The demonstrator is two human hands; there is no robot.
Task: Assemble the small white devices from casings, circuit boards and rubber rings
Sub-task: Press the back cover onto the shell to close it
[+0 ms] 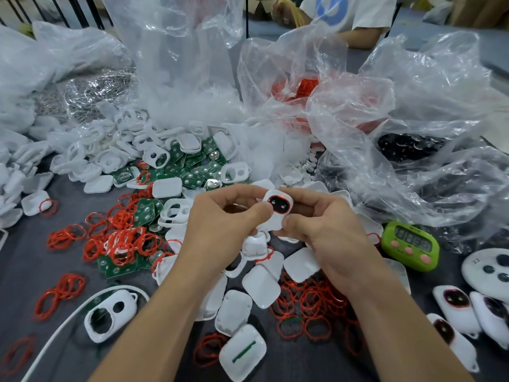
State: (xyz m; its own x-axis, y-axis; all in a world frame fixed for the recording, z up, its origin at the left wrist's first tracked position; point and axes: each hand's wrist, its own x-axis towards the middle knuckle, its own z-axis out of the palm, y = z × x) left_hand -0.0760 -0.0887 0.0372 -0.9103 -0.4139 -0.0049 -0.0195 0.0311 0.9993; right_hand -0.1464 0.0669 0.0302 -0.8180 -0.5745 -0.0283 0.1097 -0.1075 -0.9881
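Both hands hold one small white device (pixel 278 203) above the table's middle; its face has two dark buttons ringed in red. My left hand (pixel 225 224) grips its left side, thumb against the face. My right hand (pixel 322 224) pinches its right side and lower edge. White casings (pixel 261 282) lie loose under the hands. Green circuit boards (pixel 192 172) are heaped behind. Red rubber rings (pixel 124 238) are scattered to the left, and more red rings (pixel 311 307) lie to the right.
Clear plastic bags (pixel 385 133) of parts crowd the back and right. A green digital timer (pixel 410 245) stands at the right. Finished devices (pixel 454 301) lie at the lower right. A casing with holes (pixel 110 312) and a white cable (pixel 68 318) lie lower left. Another person's arm (pixel 358 37) is at the far side.
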